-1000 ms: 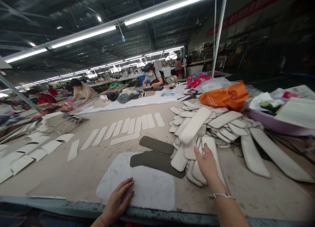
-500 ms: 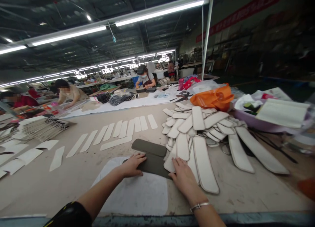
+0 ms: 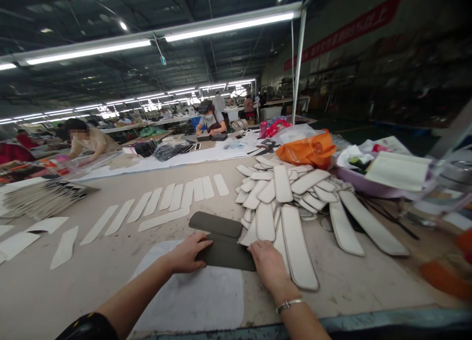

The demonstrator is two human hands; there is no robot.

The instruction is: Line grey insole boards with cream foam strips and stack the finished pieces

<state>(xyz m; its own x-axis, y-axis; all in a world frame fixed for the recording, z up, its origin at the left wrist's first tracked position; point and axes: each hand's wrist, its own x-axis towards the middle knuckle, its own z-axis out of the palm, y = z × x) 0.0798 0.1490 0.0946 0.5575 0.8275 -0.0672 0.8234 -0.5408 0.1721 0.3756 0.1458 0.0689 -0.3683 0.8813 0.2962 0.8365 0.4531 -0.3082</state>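
Observation:
A flat dark grey panel (image 3: 226, 252) with rounded corners lies crosswise in front of me, partly over a white sheet (image 3: 191, 298). My left hand (image 3: 190, 253) grips its left end, fingers on top and thumb at the near edge. At the right end, my right hand (image 3: 267, 263) has its fingers curled over the panel's edge, close to a white panel corner (image 3: 248, 235). Just beyond lies a second dark grey panel (image 3: 216, 224), touching or slightly overlapping the first. My fingers hide both ends of the nearer panel.
Right of my hands is a heap of white padded strips (image 3: 282, 182). Loose white strips (image 3: 173, 197) lie in a row at the left, near stacked pieces (image 3: 44, 197). An orange bag (image 3: 308, 150) and a lilac basin (image 3: 363, 182) stand behind. Co-workers (image 3: 212, 118) sit farther back.
My right hand has slid off the white strip onto the dark panel's right end, which shows more now. The left hand keeps its hold. The view has shifted slightly right.

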